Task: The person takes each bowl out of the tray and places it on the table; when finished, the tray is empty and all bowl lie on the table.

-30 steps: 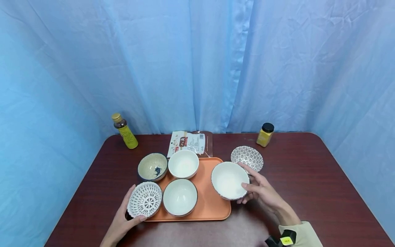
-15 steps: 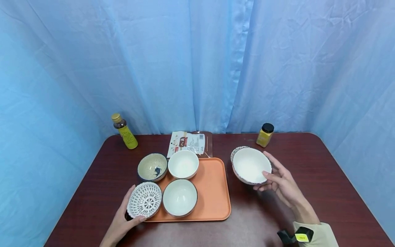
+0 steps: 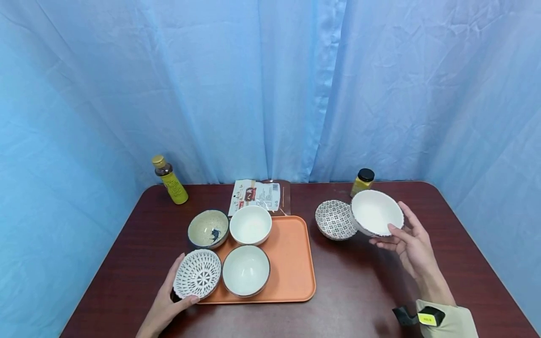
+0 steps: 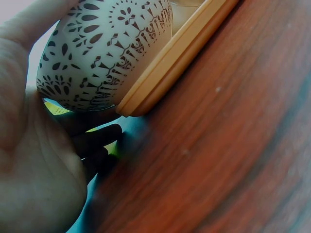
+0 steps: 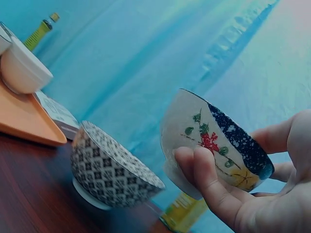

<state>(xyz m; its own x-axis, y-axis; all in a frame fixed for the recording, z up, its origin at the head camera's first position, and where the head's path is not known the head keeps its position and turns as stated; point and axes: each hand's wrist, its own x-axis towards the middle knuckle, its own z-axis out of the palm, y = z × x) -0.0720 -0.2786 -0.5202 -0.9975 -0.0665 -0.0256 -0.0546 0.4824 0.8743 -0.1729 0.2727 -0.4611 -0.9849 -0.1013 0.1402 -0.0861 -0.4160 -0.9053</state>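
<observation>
My right hand (image 3: 416, 251) grips the rim of a white bowl (image 3: 377, 212) and holds it in the air. In the right wrist view this bowl's outside (image 5: 206, 138) carries red flowers and a speckled dark blue band. Just left of it a bowl with a grey lattice pattern (image 3: 335, 220) sits on the table. My left hand (image 3: 166, 300) holds a white bowl with dark petal-like marks (image 3: 197, 274) at the orange tray's (image 3: 293, 263) left front corner. Its thumb lies at the near rim, its fingers around the left side.
On the tray stand a plain white bowl (image 3: 251, 224) and a dark-rimmed pale bowl (image 3: 246, 271). A speckled beige bowl (image 3: 207, 227) is at its back left corner. Behind are a bottle (image 3: 171, 180), a packet (image 3: 258, 195) and a black-lidded yellow jar (image 3: 362, 181).
My right hand has carried the white bowl off the tray's right side, past the lattice bowl, to the right and back. My left hand stays at its bowl.
</observation>
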